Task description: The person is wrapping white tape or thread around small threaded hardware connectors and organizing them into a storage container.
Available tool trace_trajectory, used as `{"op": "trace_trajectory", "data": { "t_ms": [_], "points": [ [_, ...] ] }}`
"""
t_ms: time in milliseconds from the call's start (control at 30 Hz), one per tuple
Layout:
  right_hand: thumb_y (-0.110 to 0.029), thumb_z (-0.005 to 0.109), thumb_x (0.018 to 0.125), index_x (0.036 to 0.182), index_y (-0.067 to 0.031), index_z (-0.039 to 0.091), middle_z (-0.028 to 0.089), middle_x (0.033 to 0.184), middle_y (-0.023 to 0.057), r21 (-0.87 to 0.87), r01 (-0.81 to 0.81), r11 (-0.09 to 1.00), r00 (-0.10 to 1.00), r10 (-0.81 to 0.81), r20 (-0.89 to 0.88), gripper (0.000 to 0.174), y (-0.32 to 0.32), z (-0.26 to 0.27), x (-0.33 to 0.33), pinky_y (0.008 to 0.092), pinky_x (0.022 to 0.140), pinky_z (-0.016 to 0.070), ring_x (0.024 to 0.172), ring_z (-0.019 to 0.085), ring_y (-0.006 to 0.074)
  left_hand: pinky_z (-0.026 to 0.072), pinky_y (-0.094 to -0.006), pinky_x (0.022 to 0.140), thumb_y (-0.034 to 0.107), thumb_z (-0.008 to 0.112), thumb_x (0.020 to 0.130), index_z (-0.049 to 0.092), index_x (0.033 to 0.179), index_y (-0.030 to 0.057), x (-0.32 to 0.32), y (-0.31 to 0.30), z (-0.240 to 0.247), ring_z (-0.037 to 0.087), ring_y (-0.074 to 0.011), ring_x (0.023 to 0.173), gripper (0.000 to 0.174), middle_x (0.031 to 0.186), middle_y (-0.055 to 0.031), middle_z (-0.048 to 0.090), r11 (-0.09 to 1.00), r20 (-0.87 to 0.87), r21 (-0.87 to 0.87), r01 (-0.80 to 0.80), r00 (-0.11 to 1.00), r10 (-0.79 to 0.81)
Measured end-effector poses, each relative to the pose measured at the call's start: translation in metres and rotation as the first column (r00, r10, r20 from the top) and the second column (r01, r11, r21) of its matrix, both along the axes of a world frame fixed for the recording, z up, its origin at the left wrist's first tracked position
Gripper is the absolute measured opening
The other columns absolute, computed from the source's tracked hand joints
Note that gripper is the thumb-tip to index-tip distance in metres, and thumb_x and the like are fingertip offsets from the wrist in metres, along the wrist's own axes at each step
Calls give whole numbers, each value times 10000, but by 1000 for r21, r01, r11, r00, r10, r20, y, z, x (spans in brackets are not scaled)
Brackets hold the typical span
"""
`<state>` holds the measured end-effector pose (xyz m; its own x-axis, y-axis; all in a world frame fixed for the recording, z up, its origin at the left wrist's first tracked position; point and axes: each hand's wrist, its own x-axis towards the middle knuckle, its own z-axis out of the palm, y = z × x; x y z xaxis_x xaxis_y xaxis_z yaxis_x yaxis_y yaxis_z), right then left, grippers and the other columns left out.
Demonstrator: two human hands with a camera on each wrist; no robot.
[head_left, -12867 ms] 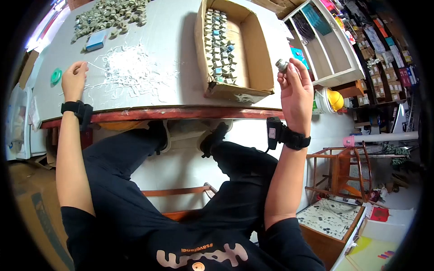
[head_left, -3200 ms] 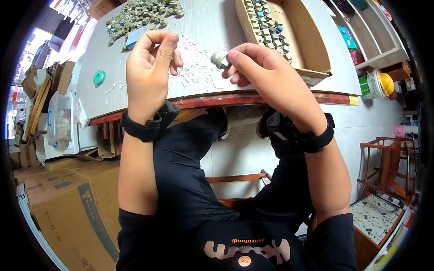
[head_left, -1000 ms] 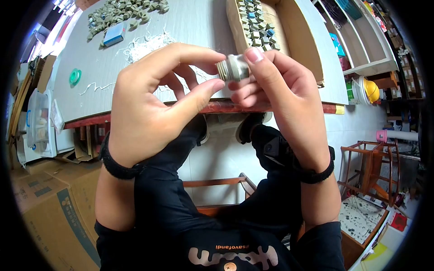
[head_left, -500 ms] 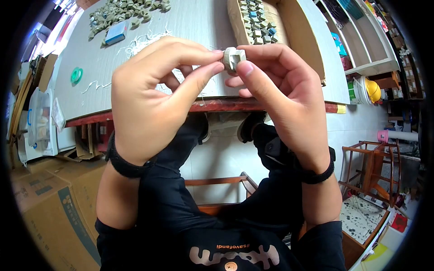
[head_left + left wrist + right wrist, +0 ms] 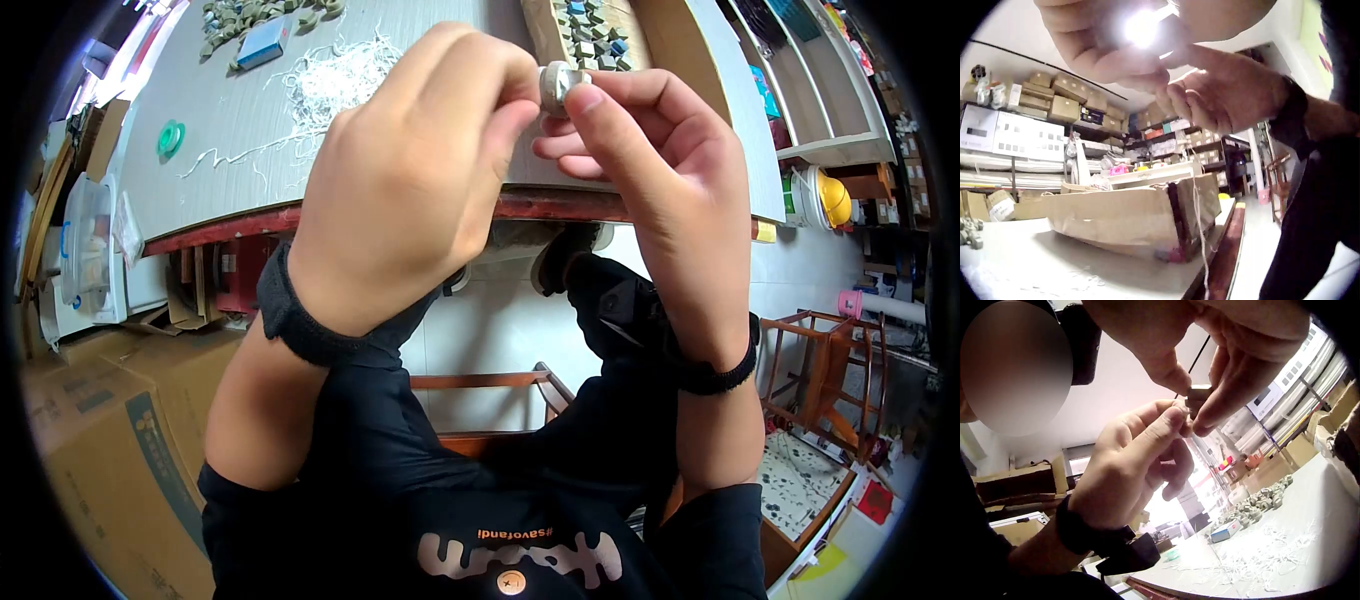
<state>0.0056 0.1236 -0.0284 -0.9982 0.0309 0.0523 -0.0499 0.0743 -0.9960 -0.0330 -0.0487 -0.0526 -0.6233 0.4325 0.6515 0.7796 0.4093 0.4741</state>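
In the head view the right hand [image 5: 680,170] pinches a small grey threaded fitting [image 5: 556,88] between thumb and forefinger above the table's front edge. The left hand [image 5: 410,170] is bent over the fitting's left end, its thumb and forefinger pinching there. From the right wrist view the fitting [image 5: 1198,395] lies between the right hand's fingertips, and the left hand [image 5: 1132,462] has its thumb and forefinger at its lower end. A thin white strand [image 5: 1201,231] hangs down in the left wrist view.
A cardboard box [image 5: 690,50] holding rows of fittings stands at the table's back right. White strands [image 5: 335,85] are heaped on the table [image 5: 230,190]. A blue box [image 5: 263,42], loose fittings [image 5: 240,18] and a green spool [image 5: 171,137] are at the left.
Both hands have moved up and to the right with the fitting. The left hand has turned over, its back now toward the head camera, and more of the strand heap shows.
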Motion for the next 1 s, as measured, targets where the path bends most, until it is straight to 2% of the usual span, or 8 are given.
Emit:
{"op": "trace_trajectory", "data": {
  "t_ms": [167,267,367,467,633,733,833,1000],
  "points": [
    [-145,628,937,1089,45,577,686,943,115,-28,8,1000,999,-9,-38,249,0,-1,0,207,777,548,866,686,135,424,-203,645,14,561,921,598,1058,10,-2,-10,4,531,-78,707,142,938,-37,614,991,240,131,-31,971,-1],
    [-136,625,937,1090,46,576,686,946,118,-37,10,999,998,-12,-56,242,1,-2,0,210,780,551,867,686,137,419,-189,611,-15,609,883,642,1094,31,6,-3,11,543,-68,720,218,997,-46,633,980,261,185,-74,965,24],
    [-132,622,937,1082,46,577,685,951,124,-48,1,999,998,-4,-56,234,1,-1,1,212,779,553,866,687,142,405,-179,556,-27,674,831,684,1066,49,2,-7,10,558,-59,719,247,988,-45,654,997,115,77,-20,993,11],
    [-143,621,939,1065,45,578,683,962,128,-75,-22,997,1000,22,-10,230,0,-1,1,216,778,555,866,688,147,389,-176,511,-28,721,786,710,993,60,-7,-7,3,564,-62,687,225,937,-31,664,995,-114,91,-29,993,40],
    [-160,616,942,1044,42,573,672,1005,134,-120,-9,993,999,15,50,231,-1,-3,0,226,790,557,870,686,152,387,-195,502,-23,704,801,683,943,44,-4,-2,4,560,-80,639,158,890,-35,659,996,-143,39,-81,986,86],
    [-152,612,942,1039,39,572,665,1030,140,-2,7,1000,1000,-7,5,218,-2,-6,0,231,802,555,894,682,153,388,-203,502,-25,685,812,648,921,32,-2,0,4,561,-85,634,129,901,-43,654,995,-103,49,-82,991,87],
    [-137,601,944,1106,48,566,659,1030,134,-267,-6,964,997,25,67,249,-2,-7,-2,229,811,553,918,674,151,390,-207,505,-27,664,823,628,923,30,-1,1,4,563,-86,636,120,915,-42,653,998,-55,55,-37,998,40],
    [-173,543,975,1246,40,526,659,1039,124,-396,-128,909,985,165,60,345,7,-7,-3,240,829,541,922,665,144,396,-207,516,-44,633,833,623,926,27,2,3,6,569,-89,664,118,934,-42,655,999,7,49,16,1000,-17]
  ]
}}
